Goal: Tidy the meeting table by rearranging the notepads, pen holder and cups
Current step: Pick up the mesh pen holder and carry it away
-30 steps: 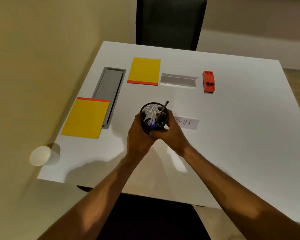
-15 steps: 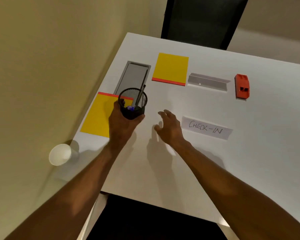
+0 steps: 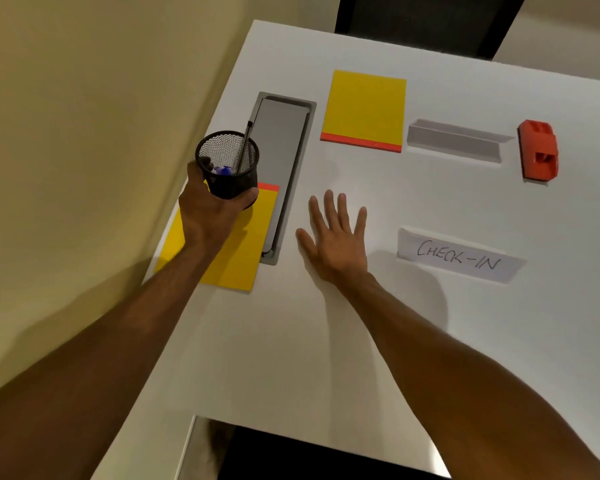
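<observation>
My left hand [image 3: 211,211] grips a black mesh pen holder [image 3: 228,164] with a pen and blue-capped items inside, held above the table's left edge and the far end of the near yellow notepad [image 3: 238,251]. A second yellow notepad [image 3: 366,109] with a red strip lies farther back. My right hand [image 3: 336,235] hovers flat over the white table [image 3: 326,341] with fingers spread and nothing in it. No cup is in view.
A grey recessed cable tray [image 3: 284,161] runs beside the near notepad. A grey angled sign stand [image 3: 456,140], a red stapler-like block [image 3: 539,150] and a "CHECK-IN" paper card [image 3: 459,256] lie to the right. A dark chair [image 3: 426,22] stands beyond the table.
My left hand carried the pen holder left, from the table's middle to over the near notepad. My right hand let go of it and opened flat. The cup has left the view.
</observation>
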The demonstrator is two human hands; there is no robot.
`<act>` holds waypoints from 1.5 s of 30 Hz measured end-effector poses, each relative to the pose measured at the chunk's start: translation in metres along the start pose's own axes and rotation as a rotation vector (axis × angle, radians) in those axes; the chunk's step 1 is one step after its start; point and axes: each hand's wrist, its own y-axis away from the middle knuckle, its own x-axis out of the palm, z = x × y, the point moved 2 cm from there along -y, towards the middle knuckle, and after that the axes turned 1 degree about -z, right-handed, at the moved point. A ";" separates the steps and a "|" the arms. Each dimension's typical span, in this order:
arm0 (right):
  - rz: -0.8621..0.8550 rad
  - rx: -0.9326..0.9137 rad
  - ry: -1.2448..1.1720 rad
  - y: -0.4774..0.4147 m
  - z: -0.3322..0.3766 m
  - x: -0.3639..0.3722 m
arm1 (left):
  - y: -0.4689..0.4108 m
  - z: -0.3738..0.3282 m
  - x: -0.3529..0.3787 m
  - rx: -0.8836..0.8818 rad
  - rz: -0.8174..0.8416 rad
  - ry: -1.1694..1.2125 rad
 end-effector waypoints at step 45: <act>-0.105 0.018 0.048 -0.002 -0.001 0.008 | -0.089 0.050 0.020 -0.221 -0.170 0.002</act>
